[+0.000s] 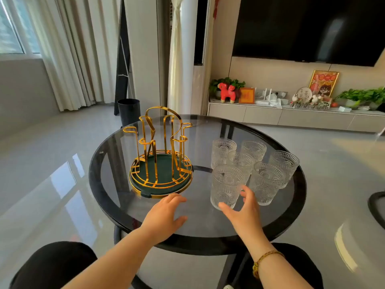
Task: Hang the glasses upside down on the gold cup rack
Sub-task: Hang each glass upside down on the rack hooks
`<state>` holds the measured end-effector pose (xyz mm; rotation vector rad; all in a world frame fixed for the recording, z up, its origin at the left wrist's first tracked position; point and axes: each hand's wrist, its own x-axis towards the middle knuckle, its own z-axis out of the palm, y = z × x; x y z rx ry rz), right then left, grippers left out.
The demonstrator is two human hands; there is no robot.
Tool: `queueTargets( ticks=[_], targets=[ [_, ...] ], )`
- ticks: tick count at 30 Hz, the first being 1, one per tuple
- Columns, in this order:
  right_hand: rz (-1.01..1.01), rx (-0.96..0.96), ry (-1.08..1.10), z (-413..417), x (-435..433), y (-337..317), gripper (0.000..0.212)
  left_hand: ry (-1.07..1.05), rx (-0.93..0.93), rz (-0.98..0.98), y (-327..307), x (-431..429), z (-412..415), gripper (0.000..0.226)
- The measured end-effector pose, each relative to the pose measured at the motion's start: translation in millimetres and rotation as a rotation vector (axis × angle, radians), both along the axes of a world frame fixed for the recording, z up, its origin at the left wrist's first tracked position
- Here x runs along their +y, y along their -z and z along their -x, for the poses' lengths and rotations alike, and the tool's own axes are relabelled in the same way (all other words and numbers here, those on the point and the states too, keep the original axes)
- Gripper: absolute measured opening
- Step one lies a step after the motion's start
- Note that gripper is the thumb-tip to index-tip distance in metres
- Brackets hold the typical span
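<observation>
step: first pick | R hand (242, 213) grip spread open at nearest glass (227, 187), not closed yet; L hand (164, 215) open, flat nr rack base | tip: wrap mid-body, lift clear of neighbours, invert over a prong | count: 6 glasses upright on surface (200, 222), clustered R of 1 gold cup rack (161, 155), rack bare

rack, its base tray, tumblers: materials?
Gold wire cup rack: looks like polished, gold-plated metal, given its bright specular glints. Dark green round base tray: matte, possibly plastic or coated. Clear embossed tumblers: likely pressed glass, transparent with a relief pattern.
</observation>
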<state>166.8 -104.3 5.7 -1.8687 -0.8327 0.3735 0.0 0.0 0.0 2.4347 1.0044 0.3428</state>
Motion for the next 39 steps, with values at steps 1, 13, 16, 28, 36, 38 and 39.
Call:
queueTargets(
  ticks=[1,13,16,28,36,38,39],
  targets=[
    [0.012,-0.005,0.005,1,3,2,0.081,0.002,0.063,-0.021,3,0,0,0.05],
    [0.057,-0.065,0.035,-3,27,8,0.086,0.051,0.293,-0.168,17,7,-2,0.053],
    [0.056,-0.038,0.02,-6,28,9,0.083,0.045,0.272,-0.177,19,7,-2,0.053],
    [-0.178,0.198,-0.135,-8,24,-20,0.057,-0.19,-0.541,-0.383,-34,7,26,0.019],
    [-0.199,0.134,-0.279,-13,32,-74,0.057,-0.256,-0.466,-0.534,-83,55,28,0.044],
    [-0.217,0.136,-0.271,-15,37,-89,0.057,-0.231,-0.399,-0.51,-84,65,29,0.042],
    [-0.229,0.131,-0.278,-17,39,-97,0.054,-0.226,-0.382,-0.5,-85,67,29,0.043]
  ],
)
